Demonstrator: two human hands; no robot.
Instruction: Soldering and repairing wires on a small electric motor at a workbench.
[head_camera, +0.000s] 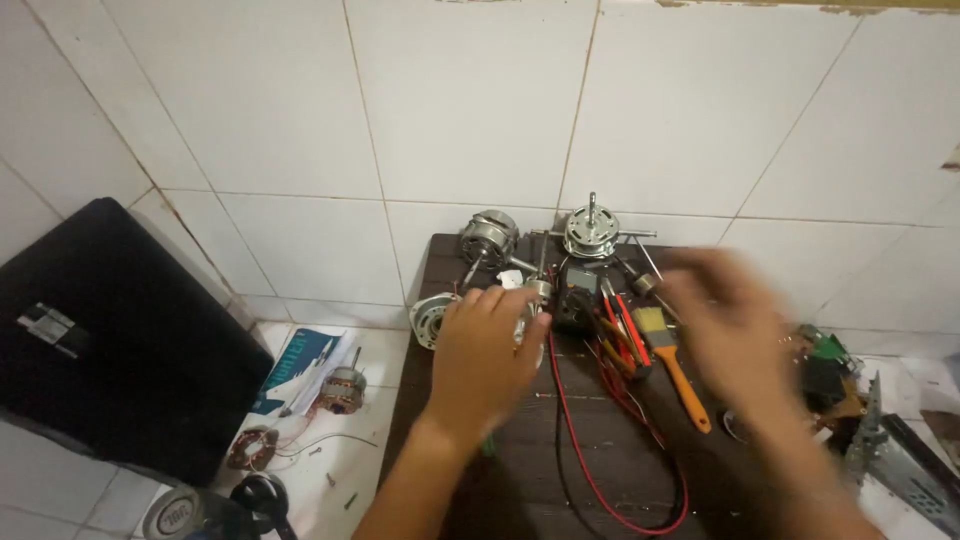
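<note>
My left hand (484, 352) rests palm down on the dark wooden table (600, 470), its fingers curled over a small metal part (528, 318) that is mostly hidden. My right hand (733, 325) hovers blurred above the table's right side, fingers apart, holding nothing that I can make out. Between the hands lie a paintbrush with an orange handle (676, 365), red-handled tools (622, 330) and a dark multimeter (578, 294) with red and black leads (580, 440).
Two fan motors (489, 236) (590, 231) stand at the table's far edge by the white tiled wall; a third (431, 318) sits at the left edge. A black case (110, 340), copper windings (254, 446) and a small motor (343, 388) lie on the floor to the left. Electronic scrap (835, 375) lies to the right.
</note>
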